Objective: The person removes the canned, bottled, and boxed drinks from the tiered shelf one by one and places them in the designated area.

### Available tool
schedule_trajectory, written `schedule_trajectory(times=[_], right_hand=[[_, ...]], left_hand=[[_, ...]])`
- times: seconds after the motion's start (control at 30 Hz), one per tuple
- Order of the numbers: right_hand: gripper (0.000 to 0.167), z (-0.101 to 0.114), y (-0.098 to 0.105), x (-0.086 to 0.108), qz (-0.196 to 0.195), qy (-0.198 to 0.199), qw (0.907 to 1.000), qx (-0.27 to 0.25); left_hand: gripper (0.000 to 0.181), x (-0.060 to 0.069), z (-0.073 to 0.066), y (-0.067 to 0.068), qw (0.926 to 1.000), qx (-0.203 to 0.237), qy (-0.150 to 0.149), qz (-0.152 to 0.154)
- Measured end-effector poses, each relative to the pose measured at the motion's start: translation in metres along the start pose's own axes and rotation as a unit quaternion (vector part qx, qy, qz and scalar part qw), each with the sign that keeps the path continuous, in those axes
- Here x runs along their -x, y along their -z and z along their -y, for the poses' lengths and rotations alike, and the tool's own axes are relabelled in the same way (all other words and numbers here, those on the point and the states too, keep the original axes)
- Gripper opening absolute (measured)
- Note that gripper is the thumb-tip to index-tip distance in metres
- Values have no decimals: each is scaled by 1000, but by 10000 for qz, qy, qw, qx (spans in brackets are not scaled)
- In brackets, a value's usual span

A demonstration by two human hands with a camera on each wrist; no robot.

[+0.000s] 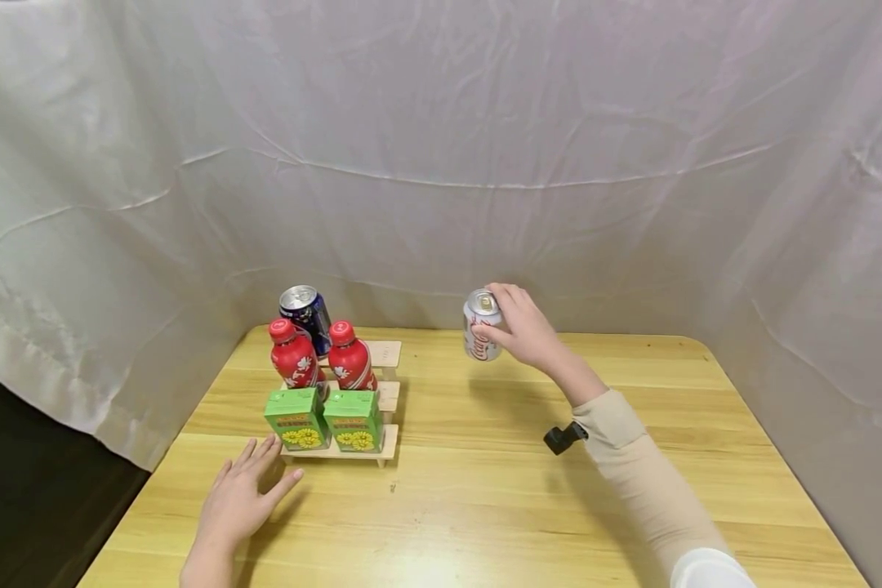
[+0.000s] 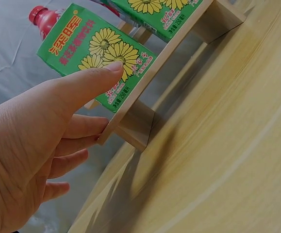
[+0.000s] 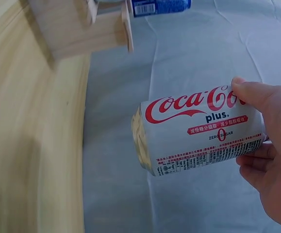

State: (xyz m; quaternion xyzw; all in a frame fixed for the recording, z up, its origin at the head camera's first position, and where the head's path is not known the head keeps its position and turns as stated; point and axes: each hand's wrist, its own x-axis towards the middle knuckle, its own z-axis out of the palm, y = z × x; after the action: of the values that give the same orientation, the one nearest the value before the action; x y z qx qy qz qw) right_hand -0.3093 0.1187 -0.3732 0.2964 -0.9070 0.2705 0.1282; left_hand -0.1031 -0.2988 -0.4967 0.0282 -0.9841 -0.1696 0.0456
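A white soda can (image 1: 481,339) with red lettering hangs above the back of the table, and my right hand (image 1: 523,328) grips it near the top. In the right wrist view the soda can (image 3: 198,131) is held between thumb and fingers, its base pointing left. My left hand (image 1: 237,500) reaches toward the front left corner of a three-step wooden rack (image 1: 388,443). Its fingers are loosely extended beside the left green drink carton (image 2: 101,53); whether they touch the rack I cannot tell.
On the rack stand two green cartons (image 1: 354,420) in front, two red bottles (image 1: 351,359) on the middle step and a dark blue can (image 1: 305,314) at the back left. Bare wood shows at the back step's right end (image 1: 384,354). Grey cloth (image 1: 441,204) hangs behind the table.
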Motion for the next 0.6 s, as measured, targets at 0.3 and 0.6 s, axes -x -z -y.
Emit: schedule_trajectory(times=[0.3,0.6], right_hand=[[65,-25,11,29,-95,-179,9998,52],[66,-52,17,57,-157,-430,9989,76]], left_hand=[[80,0,1,0,10000,45,-47,-72],[79,0,1,-1,9999,52,-81,-113]])
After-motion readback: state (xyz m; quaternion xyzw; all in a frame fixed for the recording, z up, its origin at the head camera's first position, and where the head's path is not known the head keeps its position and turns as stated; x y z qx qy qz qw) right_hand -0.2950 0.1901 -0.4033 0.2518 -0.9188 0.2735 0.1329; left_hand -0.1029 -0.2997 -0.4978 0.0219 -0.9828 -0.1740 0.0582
